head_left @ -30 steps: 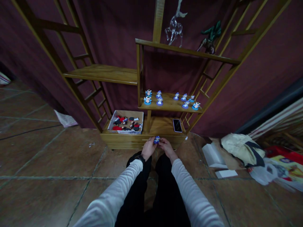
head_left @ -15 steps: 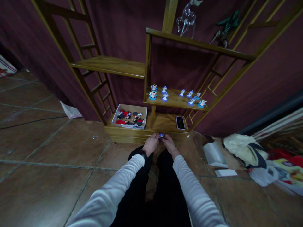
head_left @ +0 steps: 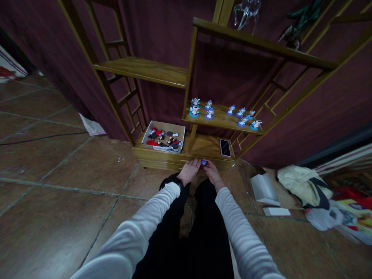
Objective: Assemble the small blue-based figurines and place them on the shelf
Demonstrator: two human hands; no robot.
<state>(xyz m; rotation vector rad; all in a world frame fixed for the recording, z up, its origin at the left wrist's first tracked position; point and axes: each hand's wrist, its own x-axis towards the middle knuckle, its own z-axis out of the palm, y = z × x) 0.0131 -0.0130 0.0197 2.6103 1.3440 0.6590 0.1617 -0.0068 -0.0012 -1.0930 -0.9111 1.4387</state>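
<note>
A small purple-and-white figurine (head_left: 204,162) is held between my two hands, in front of the cabinet's low front edge. My left hand (head_left: 189,170) closes on it from the left, and my right hand (head_left: 213,173) grips it from the right. Fingers cover much of the figurine. On the shelf (head_left: 222,121) above stand several similar figurines, among them a purple-based one (head_left: 209,113) and a blue-based one (head_left: 194,111). A cardboard box (head_left: 147,136) on the lower level holds several red and black figures (head_left: 157,134) lying down.
A phone (head_left: 225,148) lies on the lower level at right. Higher up are a clear glass animal (head_left: 247,13) and a dark green figure (head_left: 302,23). On the floor at right sit white boxes (head_left: 264,190), a beige cloth bag (head_left: 299,182) and plastic bags (head_left: 324,215).
The view has shifted, so the cabinet sits a little higher and further right. Both hands stay on the figurine, which looks turned more sideways than before.
</note>
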